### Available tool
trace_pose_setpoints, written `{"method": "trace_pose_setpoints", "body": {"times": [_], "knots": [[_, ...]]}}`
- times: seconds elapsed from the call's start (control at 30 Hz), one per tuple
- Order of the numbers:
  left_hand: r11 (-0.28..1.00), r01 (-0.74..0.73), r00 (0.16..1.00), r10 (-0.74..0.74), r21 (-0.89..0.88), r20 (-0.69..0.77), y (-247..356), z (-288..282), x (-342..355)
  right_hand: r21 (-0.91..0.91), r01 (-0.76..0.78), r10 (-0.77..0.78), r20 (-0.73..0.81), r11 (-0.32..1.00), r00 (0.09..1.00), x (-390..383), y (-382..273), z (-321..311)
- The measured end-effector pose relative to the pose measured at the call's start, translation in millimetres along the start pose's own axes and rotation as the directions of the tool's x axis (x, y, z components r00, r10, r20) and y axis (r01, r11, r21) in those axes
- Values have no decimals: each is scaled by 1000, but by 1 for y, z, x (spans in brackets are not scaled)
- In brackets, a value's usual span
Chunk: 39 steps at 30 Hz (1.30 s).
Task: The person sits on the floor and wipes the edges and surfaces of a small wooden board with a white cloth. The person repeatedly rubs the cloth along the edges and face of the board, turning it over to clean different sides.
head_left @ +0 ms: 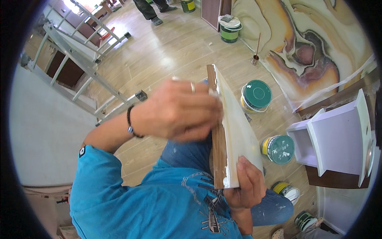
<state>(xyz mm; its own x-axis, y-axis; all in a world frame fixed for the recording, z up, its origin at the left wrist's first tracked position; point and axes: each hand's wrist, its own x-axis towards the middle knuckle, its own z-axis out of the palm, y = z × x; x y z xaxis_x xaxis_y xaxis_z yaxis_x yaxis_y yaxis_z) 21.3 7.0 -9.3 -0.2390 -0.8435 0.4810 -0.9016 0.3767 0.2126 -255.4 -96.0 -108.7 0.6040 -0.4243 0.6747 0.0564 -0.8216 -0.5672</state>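
A pale board (242, 137) stands slanted over my lap, with a brown wooden edge (219, 161) and a ragged line of white paste (226, 175) along it. My left hand (175, 111), blurred, is closed at the upper part of that edge; a small whitish thing shows at its fingertips, too smeared to name. My right hand (247, 185) grips the lower right end of the board, thumb on the pale face and fingers underneath.
Lidded buckets (257, 93) (280, 148) stand right of the board, beside a white cabinet piece (338, 139). A marbled sheet (334, 32) lies upper right. An aluminium ladder (79, 67) is at left. Another person's legs (145, 10) show at the top.
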Motion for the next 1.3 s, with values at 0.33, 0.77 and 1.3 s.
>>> {"method": "trace_pose_setpoints", "body": {"times": [0.33,0.77,1.3], "knots": [[1000,2,1000,-2,-5,15,-1,3,-3,-6,-7,7,10,1000,1000,0,-1,-3],[998,-43,999,44,-51,7,10,-1,5,-6,-14,14,33,1000,999,-4,2,-2],[999,-17,1000,18,-35,26,1,0,6,2,-17,17,17,1000,1000,-1,3,-5]]}}
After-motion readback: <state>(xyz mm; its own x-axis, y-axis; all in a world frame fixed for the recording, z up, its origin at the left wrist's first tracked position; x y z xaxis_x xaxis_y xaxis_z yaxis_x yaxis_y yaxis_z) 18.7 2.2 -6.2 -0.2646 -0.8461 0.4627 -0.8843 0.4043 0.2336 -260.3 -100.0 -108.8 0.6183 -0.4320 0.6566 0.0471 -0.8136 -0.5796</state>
